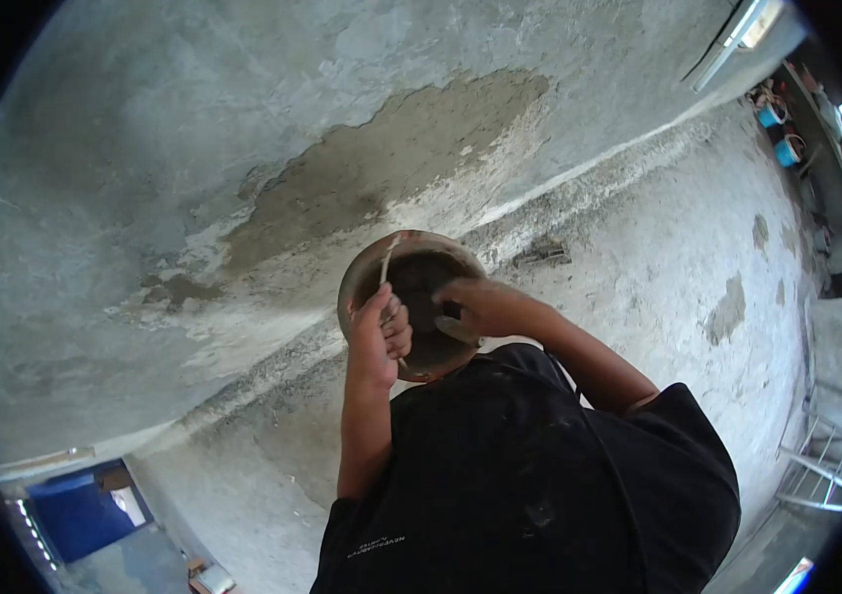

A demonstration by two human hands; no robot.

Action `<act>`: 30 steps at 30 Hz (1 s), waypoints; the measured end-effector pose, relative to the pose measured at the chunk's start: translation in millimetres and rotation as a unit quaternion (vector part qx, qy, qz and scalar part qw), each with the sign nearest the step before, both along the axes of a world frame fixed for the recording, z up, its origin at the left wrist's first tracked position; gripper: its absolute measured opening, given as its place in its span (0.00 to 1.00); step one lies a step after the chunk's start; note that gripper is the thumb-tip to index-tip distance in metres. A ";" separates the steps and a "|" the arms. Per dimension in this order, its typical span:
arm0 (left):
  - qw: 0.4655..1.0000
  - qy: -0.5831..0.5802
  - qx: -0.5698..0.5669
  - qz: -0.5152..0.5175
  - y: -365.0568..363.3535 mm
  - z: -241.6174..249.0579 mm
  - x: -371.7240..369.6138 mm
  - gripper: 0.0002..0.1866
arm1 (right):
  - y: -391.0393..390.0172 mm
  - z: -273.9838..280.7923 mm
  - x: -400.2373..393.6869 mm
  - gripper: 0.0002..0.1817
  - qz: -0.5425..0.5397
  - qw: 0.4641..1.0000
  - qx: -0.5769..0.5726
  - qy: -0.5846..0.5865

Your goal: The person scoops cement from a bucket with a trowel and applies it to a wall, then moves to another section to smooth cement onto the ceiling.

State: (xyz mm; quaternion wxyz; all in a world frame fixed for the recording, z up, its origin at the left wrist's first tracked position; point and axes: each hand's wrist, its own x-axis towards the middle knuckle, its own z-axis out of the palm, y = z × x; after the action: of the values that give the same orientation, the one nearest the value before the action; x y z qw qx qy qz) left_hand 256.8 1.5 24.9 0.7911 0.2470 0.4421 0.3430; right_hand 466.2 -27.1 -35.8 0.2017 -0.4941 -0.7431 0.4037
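My left hand (pixel 379 332) is closed around the handle (pixel 385 262) of a round, brownish bucket (pixel 350 292) held up in front of my chest. Inside, the bucket looks dark, and its contents cannot be made out. Over the right part of its mouth is my right hand (pixel 480 307), slightly blurred. Its fingers and thumb point left into the opening with a gap between them, and nothing shows in that gap.
A grey plastered wall (pixel 174 119) rises ahead, with a darker, rough-edged patch (pixel 391 144). Rubble and dust line the foot of the wall. Blue buckets (pixel 789 150) stand at the far right. A metal frame (pixel 817 460) is at lower right, a blue door (pixel 85 515) at lower left.
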 end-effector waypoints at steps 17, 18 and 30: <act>0.985 -0.033 -0.095 -0.141 30.9 -11.8 -52.1 0.21 | -19.7 -55.3 -142.2 0.20 -0.045 0.910 -0.009 -0.412; 0.984 -0.036 -0.094 -0.148 33.7 -13.6 -53.9 0.21 | -18.4 -44.5 -139.1 0.22 -0.088 0.910 -0.015 -0.405; 0.963 0.048 0.028 -0.262 26.4 0.8 -30.6 0.23 | -16.5 -60.2 -121.6 0.22 -0.136 0.952 0.007 -0.274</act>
State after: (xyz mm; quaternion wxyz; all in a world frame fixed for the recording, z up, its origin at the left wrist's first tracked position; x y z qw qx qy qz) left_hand 226.2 28.0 25.7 0.8239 0.3928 0.3895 0.1234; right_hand 344.6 -43.6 -96.0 0.0469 -0.6807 -0.6984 0.2163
